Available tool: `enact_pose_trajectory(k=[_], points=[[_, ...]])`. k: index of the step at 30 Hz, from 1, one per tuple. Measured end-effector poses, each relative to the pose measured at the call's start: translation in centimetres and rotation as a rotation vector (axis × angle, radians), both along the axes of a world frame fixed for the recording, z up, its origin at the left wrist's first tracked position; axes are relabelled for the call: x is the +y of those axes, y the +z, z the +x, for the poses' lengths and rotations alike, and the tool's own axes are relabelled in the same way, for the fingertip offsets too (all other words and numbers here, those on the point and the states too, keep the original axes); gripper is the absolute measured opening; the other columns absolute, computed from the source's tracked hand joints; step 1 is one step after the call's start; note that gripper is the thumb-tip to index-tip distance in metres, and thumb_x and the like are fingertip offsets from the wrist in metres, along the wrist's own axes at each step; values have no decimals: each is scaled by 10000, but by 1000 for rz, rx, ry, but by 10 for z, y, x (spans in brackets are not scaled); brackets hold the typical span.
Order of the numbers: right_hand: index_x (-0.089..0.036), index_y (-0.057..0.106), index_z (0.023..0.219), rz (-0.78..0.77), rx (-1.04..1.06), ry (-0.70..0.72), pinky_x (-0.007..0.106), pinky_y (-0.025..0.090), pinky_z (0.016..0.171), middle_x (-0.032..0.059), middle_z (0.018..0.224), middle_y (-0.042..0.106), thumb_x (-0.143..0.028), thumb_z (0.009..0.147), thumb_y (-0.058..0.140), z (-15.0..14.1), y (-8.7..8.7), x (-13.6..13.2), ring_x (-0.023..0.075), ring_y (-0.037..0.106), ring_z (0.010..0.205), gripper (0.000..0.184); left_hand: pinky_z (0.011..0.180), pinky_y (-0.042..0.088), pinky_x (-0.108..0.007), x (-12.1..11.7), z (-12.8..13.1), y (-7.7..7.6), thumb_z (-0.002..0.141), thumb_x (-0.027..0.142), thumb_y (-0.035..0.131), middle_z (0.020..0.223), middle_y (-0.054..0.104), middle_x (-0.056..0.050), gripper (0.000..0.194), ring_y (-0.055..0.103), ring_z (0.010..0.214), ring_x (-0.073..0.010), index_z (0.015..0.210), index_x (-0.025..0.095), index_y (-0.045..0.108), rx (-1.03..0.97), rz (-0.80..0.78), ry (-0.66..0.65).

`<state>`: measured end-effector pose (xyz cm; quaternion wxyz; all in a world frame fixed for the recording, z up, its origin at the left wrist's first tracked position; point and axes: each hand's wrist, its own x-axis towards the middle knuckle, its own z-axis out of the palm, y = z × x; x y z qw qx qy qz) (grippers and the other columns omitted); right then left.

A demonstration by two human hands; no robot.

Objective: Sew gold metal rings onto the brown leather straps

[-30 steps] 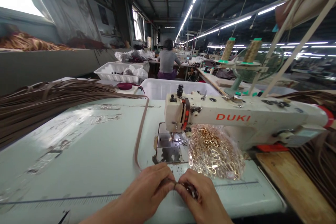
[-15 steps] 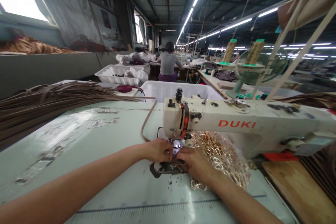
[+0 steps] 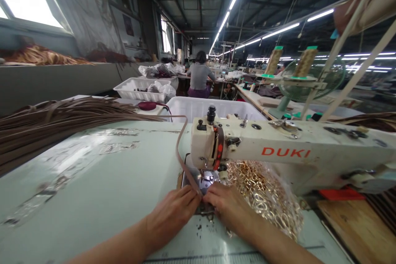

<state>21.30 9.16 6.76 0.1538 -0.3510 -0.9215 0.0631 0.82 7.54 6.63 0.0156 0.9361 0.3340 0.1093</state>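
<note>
A white DUKI sewing machine stands on a pale green table. A brown strap curves from a heap of straps at the left down to the needle plate. My left hand pinches the strap's end just in front of the presser foot, fingers closed. My right hand presses the same end from the right, fingers closed on it. A clear bag of gold metal clasps lies under the machine arm, against my right wrist.
White plastic bins stand behind the table. A person sits at a far table, back turned. Two thread cones and a green fan stand behind the machine. A wooden board lies at the right.
Both hands went forward from the table's front edge to the needle, then drew back slightly. The strap's loop has shifted right and now runs down under the presser foot.
</note>
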Motion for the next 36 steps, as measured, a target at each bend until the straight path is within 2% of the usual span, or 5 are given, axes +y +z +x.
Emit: enact_pose_trajectory(k=[11,16,20,28,36], points=[[-219,644,919,-59,-66,-370,280,471,663,34,978,694,-106,814,610,-22,-10,13,220,662,807,157,891,514,-303,63,-13,4,1008,173,308,1057,641,-85,271,605,986,-204,1106,130,557,49,148,-209],[-182,583,1033,125,-207,-330,291,443,553,80,994,669,7,810,528,-22,-15,6,226,650,753,298,855,535,-314,66,-14,-2,1007,181,306,1017,649,-94,272,623,940,-213,1096,129,558,-31,223,-254],[-151,552,948,231,-180,-271,272,414,530,99,893,659,-6,788,565,-20,-21,1,216,630,753,216,906,514,-284,66,-17,-6,1013,188,292,1072,657,-88,286,623,987,-202,1159,128,531,-37,282,-262],[-159,566,963,168,-273,-320,321,378,490,91,871,676,18,754,547,-26,-16,7,251,639,651,275,808,566,-321,71,-16,-8,994,167,332,1000,663,-89,257,650,889,-217,1110,121,556,-27,230,-247],[-228,623,816,162,-104,-296,289,241,520,-16,715,671,15,728,564,4,-8,11,180,619,629,266,1010,481,-323,58,-13,-1,984,135,344,1143,640,-99,274,589,1128,-223,1182,122,533,-61,111,-184]])
